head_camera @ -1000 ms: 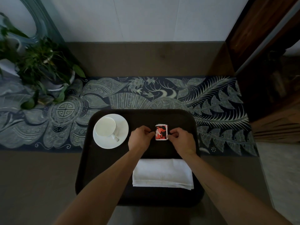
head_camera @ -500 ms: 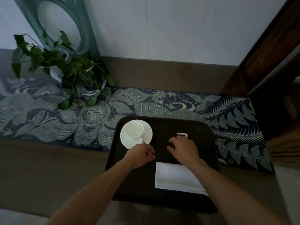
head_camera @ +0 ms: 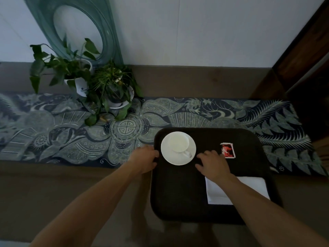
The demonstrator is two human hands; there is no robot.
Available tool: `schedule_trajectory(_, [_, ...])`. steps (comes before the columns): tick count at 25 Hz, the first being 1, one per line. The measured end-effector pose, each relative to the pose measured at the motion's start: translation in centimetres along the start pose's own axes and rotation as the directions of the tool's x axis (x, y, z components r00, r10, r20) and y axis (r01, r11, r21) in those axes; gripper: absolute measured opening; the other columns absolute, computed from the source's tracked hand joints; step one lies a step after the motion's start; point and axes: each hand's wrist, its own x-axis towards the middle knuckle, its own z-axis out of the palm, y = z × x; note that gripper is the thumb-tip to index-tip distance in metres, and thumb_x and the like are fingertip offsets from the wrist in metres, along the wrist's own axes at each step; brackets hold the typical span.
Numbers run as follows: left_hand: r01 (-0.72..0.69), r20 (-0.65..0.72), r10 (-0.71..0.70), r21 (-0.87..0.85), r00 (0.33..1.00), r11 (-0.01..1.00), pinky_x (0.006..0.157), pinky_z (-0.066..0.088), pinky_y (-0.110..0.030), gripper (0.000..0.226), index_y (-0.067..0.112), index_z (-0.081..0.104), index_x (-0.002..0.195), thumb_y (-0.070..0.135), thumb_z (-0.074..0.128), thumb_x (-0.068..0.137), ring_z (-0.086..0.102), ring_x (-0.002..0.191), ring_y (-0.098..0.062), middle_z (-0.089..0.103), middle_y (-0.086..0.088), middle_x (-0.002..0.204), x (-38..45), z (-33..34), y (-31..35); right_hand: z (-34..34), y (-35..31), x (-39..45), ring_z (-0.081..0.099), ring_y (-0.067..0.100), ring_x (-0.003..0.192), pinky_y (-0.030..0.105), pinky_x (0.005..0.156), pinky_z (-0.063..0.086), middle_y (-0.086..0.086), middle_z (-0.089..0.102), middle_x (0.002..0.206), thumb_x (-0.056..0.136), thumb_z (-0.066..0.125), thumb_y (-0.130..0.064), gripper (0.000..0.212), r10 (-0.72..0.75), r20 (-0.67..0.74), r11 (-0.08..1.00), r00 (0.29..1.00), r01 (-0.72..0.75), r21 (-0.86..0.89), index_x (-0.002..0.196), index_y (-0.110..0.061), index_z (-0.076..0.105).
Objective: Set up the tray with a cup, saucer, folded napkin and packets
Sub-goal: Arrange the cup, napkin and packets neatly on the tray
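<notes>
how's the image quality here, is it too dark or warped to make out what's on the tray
Head view: dim and low in contrast, so the dark tray shows little surface detail; the white cup, saucer and napkin stand out clearly; the red packets are visible, print unreadable. Wide-angle distortion bends the wall edge and stretches both forearms; no glare, slight softness at the edges.

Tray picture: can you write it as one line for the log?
tray: cup on saucer, packets, folded napkin | left hand: at tray's left rim | right hand: empty, over tray
</notes>
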Motion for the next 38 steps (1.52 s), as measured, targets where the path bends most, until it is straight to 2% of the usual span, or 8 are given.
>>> schedule_trajectory(6, [-0.035,-0.044,0.04,0.109,0.998,0.993,0.105,0.032,-0.047,0.053,0.029,0.05,0.132,0.046,0.06,0.083,0.039,0.129,-0.025,0.048,-0.002,0.137,2.6,-0.8,-1.5,-0.9,0.1,1.0,0.042,0.027,0.126,0.048,0.101,0.036,0.005,0.051,0.135,0.088,0.052,-0.053,0.058,0.056,0.041,0.997,0.998,-0.054,-0.05,0.138,-0.024,0.044])
schedule_trajectory(10, [-0.019,-0.097,0.022,0.036,0.995,0.999,0.111,0.022,-0.049,0.077,0.028,0.034,0.146,0.054,0.063,0.079,0.027,0.138,-0.024,0.039,0.0,0.148,3.7,-0.5,-1.1,-1.3,0.5,1.9,0.035,0.028,0.134,0.049,0.108,0.03,0.006,0.042,0.146,0.087,0.052,-0.06,0.08,0.022,0.026,0.999,0.999,-0.021,-0.035,0.151,-0.022,0.022])
schedule_trajectory(15, [-0.034,-0.047,0.033,-0.019,0.998,0.999,0.113,0.016,-0.05,0.098,0.029,0.016,0.152,0.061,0.065,0.074,0.016,0.142,-0.023,0.028,0.006,0.156,4.3,1.2,-0.9,0.0,0.3,2.4,0.025,0.028,0.139,0.049,0.111,0.027,0.005,0.033,0.151,0.081,0.054,-0.068,0.094,-0.058,0.041,0.998,0.998,0.058,-0.008,0.152,-0.019,0.016])
schedule_trajectory(21, [-0.038,-0.16,0.028,-0.059,0.987,0.998,0.114,0.017,-0.047,0.09,0.028,0.024,0.151,0.06,0.065,0.077,0.019,0.141,-0.02,0.036,0.005,0.152,4.6,2.2,-0.9,2.2,-0.2,2.2,0.03,0.03,0.135,0.048,0.11,0.029,0.008,0.042,0.143,0.076,0.049,-0.077,0.099,-0.05,-0.087,0.999,0.995,0.05,0.006,0.149,-0.014,0.025])
schedule_trajectory(25, [-0.046,-0.201,0.033,-0.062,0.979,0.997,0.113,0.019,-0.047,0.089,0.026,0.03,0.149,0.061,0.065,0.075,0.02,0.141,-0.02,0.041,0.003,0.149,4.5,2.5,-0.8,3.2,-0.6,2.5,0.034,0.03,0.131,0.047,0.108,0.032,0.01,0.047,0.137,0.075,0.058,-0.071,0.097,-0.035,-0.145,0.999,0.989,0.035,0.0,0.147,-0.013,0.029])
schedule_trajectory(29, [-0.019,-0.269,-0.009,-0.101,0.963,0.995,0.111,0.021,-0.049,0.086,0.02,0.041,0.144,0.061,0.068,0.073,0.027,0.14,-0.022,0.049,-0.001,0.143,3.6,3.2,0.0,2.8,0.0,3.4,0.03,0.03,0.132,0.046,0.107,0.033,0.009,0.044,0.14,0.073,0.066,-0.065,0.101,-0.052,-0.097,0.997,0.994,0.056,0.044,0.149,-0.015,0.023])
schedule_trajectory(33, [0.032,-0.392,-0.073,-0.11,0.917,0.993,0.11,0.024,-0.051,0.08,0.015,0.057,0.13,0.058,0.076,0.066,0.045,0.131,-0.026,0.063,-0.005,0.127,2.3,4.3,1.6,1.5,1.0,4.6,0.026,0.029,0.133,0.046,0.108,0.031,0.008,0.037,0.146,0.069,0.07,-0.065,0.109,-0.102,-0.015,0.99,0.995,0.103,0.096,0.152,-0.017,0.017])
schedule_trajectory(38, [0.114,-0.424,-0.15,-0.109,0.893,0.987,0.111,0.018,-0.059,0.079,0.015,0.061,0.125,0.063,0.075,0.064,0.051,0.123,-0.024,0.066,-0.004,0.118,1.6,5.0,2.9,0.5,1.6,5.6,0.024,0.029,0.134,0.046,0.106,0.03,0.006,0.035,0.149,0.066,0.074,-0.061,0.113,-0.138,0.034,0.982,0.99,0.132,0.134,0.152,-0.021,0.014])
